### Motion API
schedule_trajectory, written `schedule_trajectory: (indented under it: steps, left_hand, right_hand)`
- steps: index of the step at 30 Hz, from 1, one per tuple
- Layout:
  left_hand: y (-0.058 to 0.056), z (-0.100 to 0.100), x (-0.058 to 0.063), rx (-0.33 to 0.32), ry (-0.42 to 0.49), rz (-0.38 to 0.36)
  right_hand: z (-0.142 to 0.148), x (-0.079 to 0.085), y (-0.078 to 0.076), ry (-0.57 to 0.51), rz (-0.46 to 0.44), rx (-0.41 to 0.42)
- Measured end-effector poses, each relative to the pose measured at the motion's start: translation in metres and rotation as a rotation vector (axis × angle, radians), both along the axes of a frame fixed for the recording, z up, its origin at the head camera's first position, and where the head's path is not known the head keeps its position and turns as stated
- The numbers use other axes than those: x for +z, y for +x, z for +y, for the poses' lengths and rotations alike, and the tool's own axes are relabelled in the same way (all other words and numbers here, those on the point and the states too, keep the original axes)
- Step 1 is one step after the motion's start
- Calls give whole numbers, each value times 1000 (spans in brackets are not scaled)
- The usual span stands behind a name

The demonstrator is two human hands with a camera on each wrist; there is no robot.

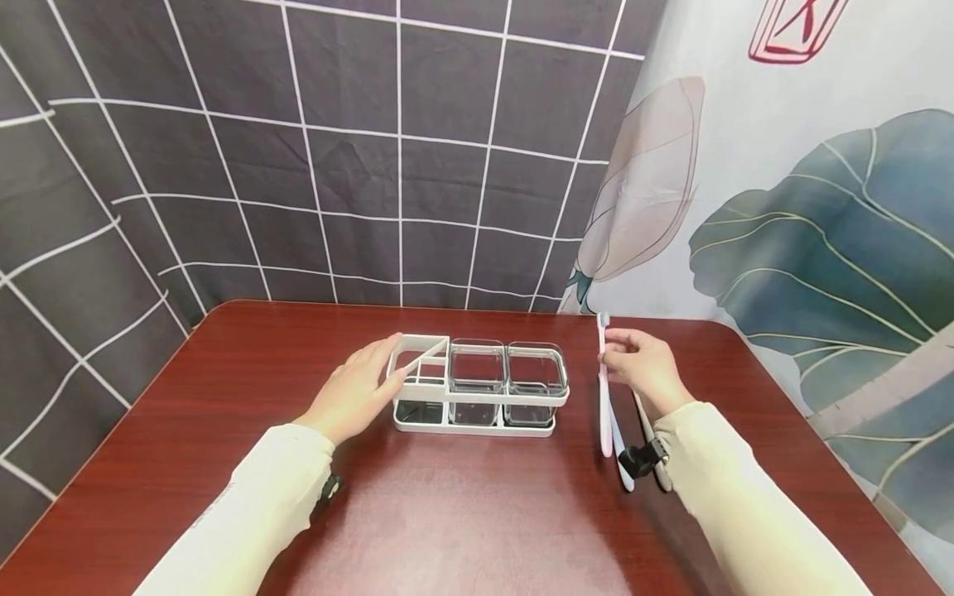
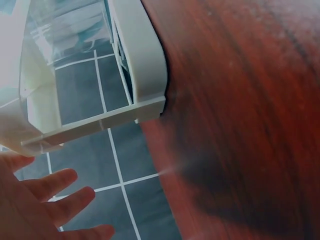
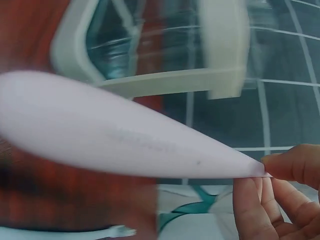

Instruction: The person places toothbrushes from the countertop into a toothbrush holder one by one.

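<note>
On the table stands a white two-tier toothbrush holder (image 1: pixel 477 430) with two clear square cups, one cup (image 1: pixel 477 367) in the middle and the other cup (image 1: pixel 537 370) at the right. My left hand (image 1: pixel 360 387) rests at the holder's left end, fingers extended; the left wrist view shows these fingers (image 2: pixel 70 207) spread beside the white frame (image 2: pixel 145 55). To the right of the holder, my right hand (image 1: pixel 647 370) pinches a pink toothbrush (image 1: pixel 604 406) between thumb and fingertips, bristles up. Its broad handle (image 3: pixel 100 127) fills much of the right wrist view.
Two more toothbrushes lie under my right wrist, a light blue toothbrush (image 1: pixel 624 472) and a grey-beige toothbrush (image 1: pixel 662 475). A dark grid-patterned curtain (image 1: pixel 358 182) and a leaf-printed curtain (image 1: pixel 812 232) hang behind the reddish-brown table (image 1: pixel 447 513).
</note>
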State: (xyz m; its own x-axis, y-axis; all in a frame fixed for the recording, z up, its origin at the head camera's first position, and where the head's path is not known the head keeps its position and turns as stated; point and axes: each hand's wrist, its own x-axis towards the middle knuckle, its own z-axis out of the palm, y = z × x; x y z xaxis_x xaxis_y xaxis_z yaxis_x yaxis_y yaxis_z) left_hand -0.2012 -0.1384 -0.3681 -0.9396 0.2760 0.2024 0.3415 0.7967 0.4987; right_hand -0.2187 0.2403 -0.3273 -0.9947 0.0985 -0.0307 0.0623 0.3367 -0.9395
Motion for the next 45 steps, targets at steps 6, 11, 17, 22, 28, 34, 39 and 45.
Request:
schedule_trajectory:
  steps: [6, 11, 17, 22, 28, 34, 39, 45]
  left_hand:
    - [0, 1, 0, 0, 32, -6]
    - [-1, 2, 1, -10, 64, -29]
    - [-2, 1, -2, -20, 96, -33]
    - [-2, 1, -2, -29, 115, -58]
    - [-2, 1, -3, -29, 134, -84]
    - [0, 1, -4, -18, 133, -105]
    - [1, 0, -4, -13, 127, -116]
    - [2, 1, -4, -12, 129, -127]
  right_hand:
    - [0, 24, 3, -81, 63, -17]
    - [-8, 41, 6, -137, 116, 4]
    - [-22, 55, 9, -152, 180, 47]
    - [-35, 63, 10, -201, 228, 62]
    - [-52, 69, 7, -328, 283, 94]
    - [-72, 68, 5, -350, 304, 116]
    - [-89, 68, 3, -369, 314, 108]
    - [-103, 67, 3, -415, 326, 88]
